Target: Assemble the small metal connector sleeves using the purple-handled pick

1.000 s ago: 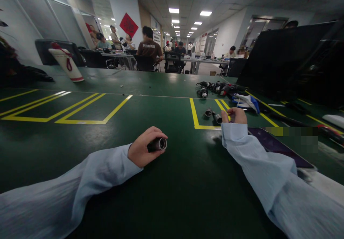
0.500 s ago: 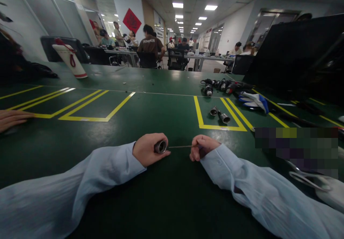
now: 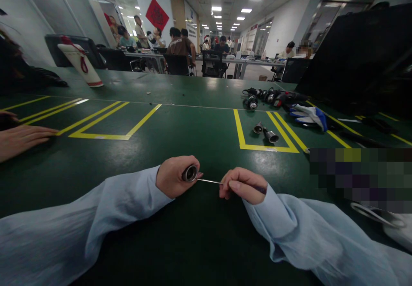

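My left hand is closed around a hollow metal cylinder, its round open end facing me. My right hand is closed on a thin screwdriver; its bare shaft spans the gap between my hands, and most of the handle is hidden in my fingers. The shaft's tip meets the side of the cylinder near my left fingertips; the exact contact is hidden. Beyond my right hand, two similar metal parts, a short one and a longer flared one, lie inside a yellow-taped outline.
Dark metal-ended parts with cables and a blue-white glove lie at the back right. A black screen stands behind them. Another person's hand rests at the left edge. A white tumbler stands at the back left.
My right hand has turned, its back now more upward, and the screwdriver shaft slopes down toward it. My left hand has barely moved. The other person's hand reaches further in.
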Demonstrator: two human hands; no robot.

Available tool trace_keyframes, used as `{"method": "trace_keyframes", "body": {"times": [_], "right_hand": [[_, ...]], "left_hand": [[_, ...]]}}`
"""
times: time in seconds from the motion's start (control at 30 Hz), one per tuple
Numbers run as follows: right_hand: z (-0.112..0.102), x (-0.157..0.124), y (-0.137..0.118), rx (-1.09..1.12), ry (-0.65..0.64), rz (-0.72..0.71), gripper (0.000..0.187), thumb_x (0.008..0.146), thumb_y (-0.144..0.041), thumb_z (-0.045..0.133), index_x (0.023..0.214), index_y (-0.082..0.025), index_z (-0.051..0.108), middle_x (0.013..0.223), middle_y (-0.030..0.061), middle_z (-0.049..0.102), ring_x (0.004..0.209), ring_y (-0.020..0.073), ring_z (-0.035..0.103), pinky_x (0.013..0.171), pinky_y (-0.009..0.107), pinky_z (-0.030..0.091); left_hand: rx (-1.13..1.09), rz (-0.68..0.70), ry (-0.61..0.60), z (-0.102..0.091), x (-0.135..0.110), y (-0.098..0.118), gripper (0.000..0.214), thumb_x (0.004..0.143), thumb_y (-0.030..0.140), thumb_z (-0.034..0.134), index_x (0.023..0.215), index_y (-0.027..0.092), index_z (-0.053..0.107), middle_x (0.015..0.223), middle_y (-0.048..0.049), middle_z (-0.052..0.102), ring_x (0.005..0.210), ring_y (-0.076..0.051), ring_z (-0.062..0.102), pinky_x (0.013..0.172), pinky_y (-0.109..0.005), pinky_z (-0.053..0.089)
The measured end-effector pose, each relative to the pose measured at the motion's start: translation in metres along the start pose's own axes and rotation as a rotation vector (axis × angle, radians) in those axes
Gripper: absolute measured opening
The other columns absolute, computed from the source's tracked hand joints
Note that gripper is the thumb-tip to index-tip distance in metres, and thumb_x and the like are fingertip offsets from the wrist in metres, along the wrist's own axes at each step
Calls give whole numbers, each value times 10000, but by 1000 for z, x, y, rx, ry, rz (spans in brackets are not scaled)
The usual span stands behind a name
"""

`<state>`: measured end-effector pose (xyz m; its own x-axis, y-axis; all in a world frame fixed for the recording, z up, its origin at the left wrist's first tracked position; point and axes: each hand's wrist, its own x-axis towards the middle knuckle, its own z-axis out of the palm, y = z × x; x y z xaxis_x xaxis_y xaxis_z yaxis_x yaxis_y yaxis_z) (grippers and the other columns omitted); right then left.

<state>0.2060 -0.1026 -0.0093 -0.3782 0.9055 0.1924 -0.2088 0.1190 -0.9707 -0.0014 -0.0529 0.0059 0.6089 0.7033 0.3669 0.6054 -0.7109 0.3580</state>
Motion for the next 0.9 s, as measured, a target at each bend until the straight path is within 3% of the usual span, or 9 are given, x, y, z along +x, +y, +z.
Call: {"method": "trace_keyframes", "body": {"times": [0.13, 0.4, 0.5, 0.63, 0.77, 0.9], "right_hand": [[7, -8, -8, -274, 15, -96, 154, 828, -269, 482, 771, -164, 579, 746, 38, 599, 646, 126, 528, 601, 276, 427], [19, -11, -9, -572, 13, -236, 126, 814, -205, 487, 811, -156, 603, 776, 50, 615, 736, 148, 555, 700, 311, 436], [16, -9, -9, -512, -14, -158, 125, 813, -209, 497, 807, -160, 611, 793, 48, 627, 737, 142, 561, 710, 310, 442], [7, -3, -6, -174, -52, 96, 196, 841, -300, 493, 789, -154, 614, 818, 52, 650, 725, 130, 579, 649, 278, 462], [1, 3, -1, 19, -51, 139, 230, 826, -346, 521, 769, -146, 620, 803, 56, 663, 718, 125, 589, 614, 251, 456], [3, 1, -2, 5, -60, 115, 213, 842, -333, 501, 798, -159, 614, 827, 55, 659, 762, 136, 590, 633, 260, 456]], "left_hand": [[-14, 32, -29, 1, -1, 0, 100, 770, 213, 511, 688, 160, 488, 585, 26, 512, 511, -84, 470, 486, -187, 359], [-29, 158, -102, 2, -1, -1, 107, 780, 206, 503, 684, 164, 481, 588, 26, 503, 503, -80, 460, 477, -188, 338], [-57, 220, -126, 2, 0, -2, 107, 780, 208, 507, 686, 164, 479, 590, 24, 506, 498, -80, 453, 467, -190, 328], [-99, 257, -132, 2, 0, -2, 117, 787, 224, 515, 689, 165, 488, 582, 24, 502, 499, -80, 453, 462, -193, 321], [-162, 212, -133, 2, 1, 0, 134, 776, 235, 533, 672, 162, 492, 568, 28, 491, 500, -79, 451, 475, -187, 342], [-204, 149, -150, 0, 2, 2, 158, 768, 246, 545, 651, 158, 485, 571, 26, 499, 507, -78, 458, 486, -183, 360]]}}
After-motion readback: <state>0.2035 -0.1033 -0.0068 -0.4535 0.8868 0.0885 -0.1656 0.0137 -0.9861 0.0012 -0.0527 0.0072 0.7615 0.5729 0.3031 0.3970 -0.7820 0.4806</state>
